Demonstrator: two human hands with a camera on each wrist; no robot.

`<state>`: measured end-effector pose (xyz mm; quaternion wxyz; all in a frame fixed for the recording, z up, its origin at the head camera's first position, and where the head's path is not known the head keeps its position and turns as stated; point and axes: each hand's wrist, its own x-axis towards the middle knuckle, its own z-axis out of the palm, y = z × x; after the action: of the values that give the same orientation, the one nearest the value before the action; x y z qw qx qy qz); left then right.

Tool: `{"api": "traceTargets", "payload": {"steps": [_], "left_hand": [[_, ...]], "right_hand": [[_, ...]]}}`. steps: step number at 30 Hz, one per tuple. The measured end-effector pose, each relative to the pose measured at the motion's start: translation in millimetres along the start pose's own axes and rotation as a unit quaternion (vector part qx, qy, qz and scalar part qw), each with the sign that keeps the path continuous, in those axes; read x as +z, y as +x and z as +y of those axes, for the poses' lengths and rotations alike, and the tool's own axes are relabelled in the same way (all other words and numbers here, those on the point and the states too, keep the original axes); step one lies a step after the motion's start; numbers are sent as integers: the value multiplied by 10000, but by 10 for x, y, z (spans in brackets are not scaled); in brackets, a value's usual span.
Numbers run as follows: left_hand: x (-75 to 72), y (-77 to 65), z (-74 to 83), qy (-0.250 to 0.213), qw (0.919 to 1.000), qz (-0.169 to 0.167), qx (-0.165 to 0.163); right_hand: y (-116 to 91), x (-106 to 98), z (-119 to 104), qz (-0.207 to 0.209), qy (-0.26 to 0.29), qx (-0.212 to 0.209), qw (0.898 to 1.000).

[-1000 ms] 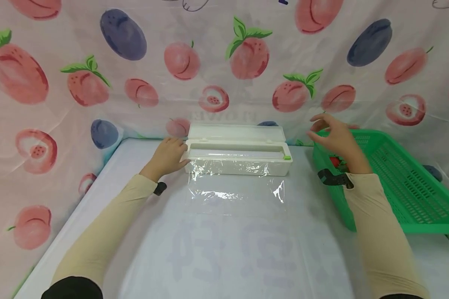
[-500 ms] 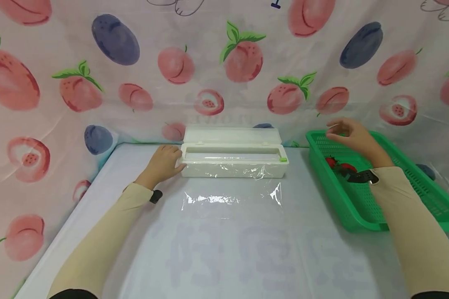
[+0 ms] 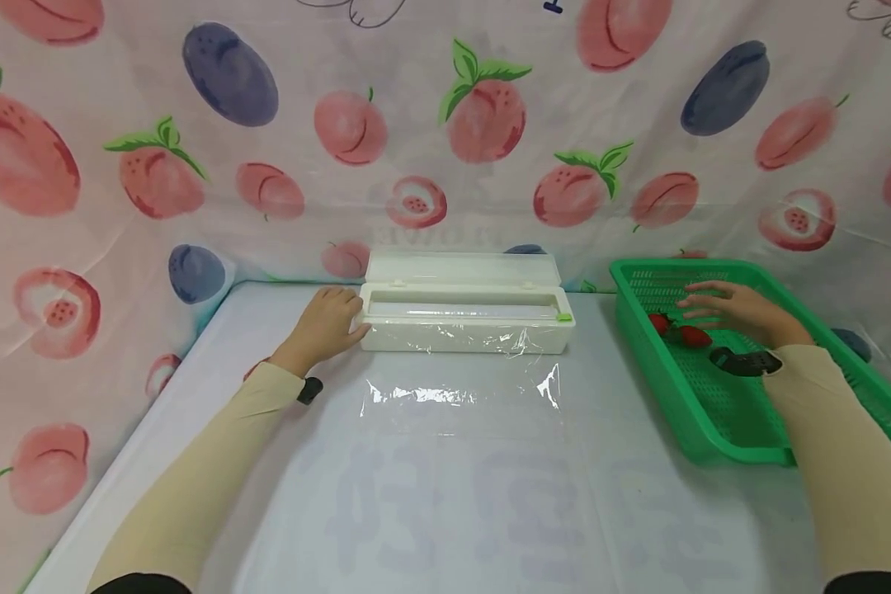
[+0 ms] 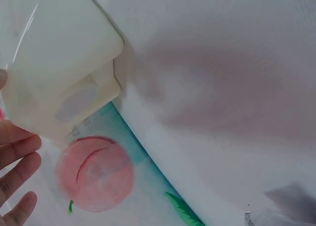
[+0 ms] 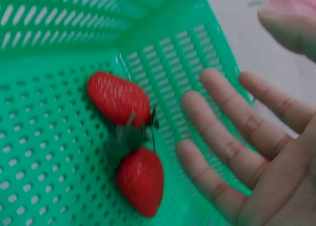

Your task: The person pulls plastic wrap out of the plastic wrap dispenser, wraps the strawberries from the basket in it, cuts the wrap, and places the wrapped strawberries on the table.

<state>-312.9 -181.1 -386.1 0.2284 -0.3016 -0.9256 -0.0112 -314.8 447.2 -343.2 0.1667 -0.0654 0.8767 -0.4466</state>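
A white cling film dispenser stands with its lid tipped back. Clear film runs over its front and down onto the table. My left hand holds the dispenser's left end, thumb toward the front corner; the left wrist view shows the fingers bent beside that end. My right hand hovers inside the green basket, fingers spread and holding nothing. Two red strawberries with green leaves lie in the basket's corner: one strawberry above, the other strawberry below, both close to the right fingertips.
A green slider sits on the dispenser's right front edge. A fruit-printed curtain hangs behind the table. The white tablecloth spreads in front of the dispenser, left of the basket.
My right hand has moved right and down from the basket's far left rim into the basket, its fingers spreading and the strawberries coming into view. The left hand has stayed at the dispenser.
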Motion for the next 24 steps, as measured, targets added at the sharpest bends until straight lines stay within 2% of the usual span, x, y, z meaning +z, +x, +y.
{"api": "traceTargets", "payload": {"steps": [5, 8, 13, 18, 24], "left_hand": [[17, 6, -13, 35, 10000, -19, -14], [33, 10, -16, 31, 10000, -27, -26], [39, 12, -12, -27, 10000, -51, -61], [28, 8, -7, -15, 9999, -53, -88], [25, 0, 8, -6, 10000, -20, -60]], "right_hand": [[-24, -102, 170, -353, 82, 423, 9984], [-51, -153, 245, -396, 343, 607, 9968], [-50, -197, 319, -350, 750, 671, 9943], [6, -186, 351, -308, 328, 782, 9959], [65, -172, 408, -627, 120, 932, 9936]]}}
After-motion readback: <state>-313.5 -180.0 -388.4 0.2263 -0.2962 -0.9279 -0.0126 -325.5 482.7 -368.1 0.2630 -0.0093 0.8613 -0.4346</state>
